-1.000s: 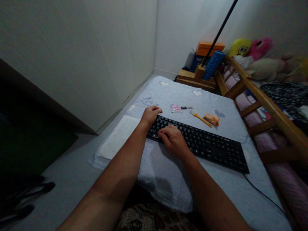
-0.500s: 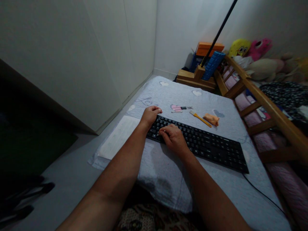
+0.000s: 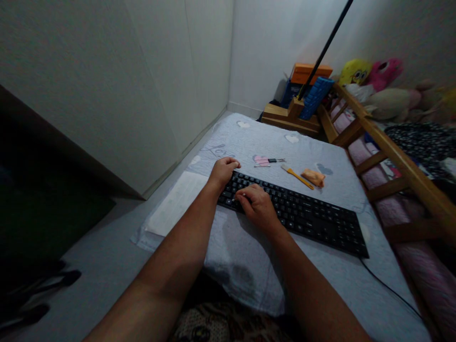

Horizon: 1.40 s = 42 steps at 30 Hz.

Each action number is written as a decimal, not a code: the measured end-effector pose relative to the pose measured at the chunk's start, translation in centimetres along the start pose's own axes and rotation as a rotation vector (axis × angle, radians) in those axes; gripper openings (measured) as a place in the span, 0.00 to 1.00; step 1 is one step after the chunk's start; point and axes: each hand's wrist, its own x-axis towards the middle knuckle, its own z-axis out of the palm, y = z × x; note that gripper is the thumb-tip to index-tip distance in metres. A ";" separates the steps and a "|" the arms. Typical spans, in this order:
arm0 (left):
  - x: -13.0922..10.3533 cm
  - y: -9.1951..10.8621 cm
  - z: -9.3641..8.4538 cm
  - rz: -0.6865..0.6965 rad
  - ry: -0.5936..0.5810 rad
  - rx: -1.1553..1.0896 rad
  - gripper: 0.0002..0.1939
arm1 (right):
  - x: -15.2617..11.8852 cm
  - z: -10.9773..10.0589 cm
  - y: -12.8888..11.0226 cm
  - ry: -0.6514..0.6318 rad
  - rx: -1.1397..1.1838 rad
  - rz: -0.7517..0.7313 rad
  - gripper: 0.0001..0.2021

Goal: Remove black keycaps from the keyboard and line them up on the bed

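Observation:
A black keyboard [image 3: 313,221] lies at a slant on a pale cloth. At its far left corner, my left hand [image 3: 223,171] is closed with its fingers curled against the edge. Over the left-hand keys, my right hand [image 3: 259,205] is pinched on a thin white stick that looks like a cotton swab [image 3: 244,194]; its lower tip is at the keys, and my fingers hide most of it. Beyond the keyboard lie another cotton swab [image 3: 262,166], a slim tool with a black grip [image 3: 272,160], a yellow-handled brush [image 3: 301,178] and a crumpled orange cloth [image 3: 313,177].
A white sheet [image 3: 174,204] lies on the cloth left of the keyboard. The keyboard cable [image 3: 390,287] trails toward the lower right. A wooden rail [image 3: 402,149] runs along the right, with plush toys behind it. A large pale panel [image 3: 149,95] stands on the left.
Both hands stay in nearly the same places, the left at the keyboard corner and the right over the keys. The view has shifted very slightly; nothing else visibly moved.

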 end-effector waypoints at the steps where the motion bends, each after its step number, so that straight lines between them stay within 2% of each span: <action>1: 0.0 0.0 0.0 0.002 0.000 0.003 0.05 | 0.0 0.0 0.0 0.000 0.002 -0.004 0.08; 42: 0.1 -0.1 0.1 -0.001 0.000 -0.005 0.03 | -0.1 0.0 0.3 0.004 -0.006 0.011 0.08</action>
